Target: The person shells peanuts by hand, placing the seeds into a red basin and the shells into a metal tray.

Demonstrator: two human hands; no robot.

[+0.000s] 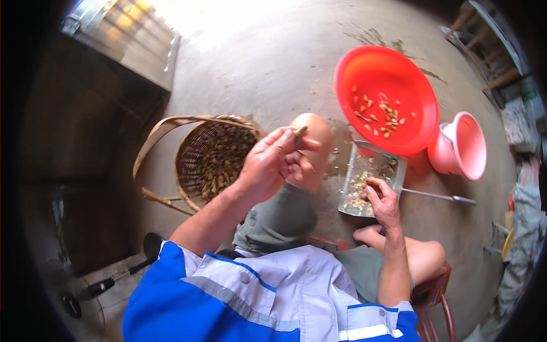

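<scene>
My left hand (271,162) is raised over my knee and pinches a small greenish-brown bulb (301,133) between thumb and forefinger. Lower and to the right, my right hand (384,205) hangs over a metal dustpan (401,169) with its fingers curled; whether anything is between them is hidden. Pale peelings (357,199) are scattered in the dustpan. Left of my knee stands a woven basket (183,166) with a tall handle, holding many unpeeled bulbs (226,158). Beyond the dustpan, a red plastic basin (363,64) contains several pale, peeled-looking bulbs (389,115).
A pink bucket (469,145) leans beside the basin. The dustpan's thin handle (436,196) points right across the concrete floor (256,64). A cabinet (149,60) stands at upper left, a wooden rack (483,47) at upper right, and sacks (527,218) along the right side.
</scene>
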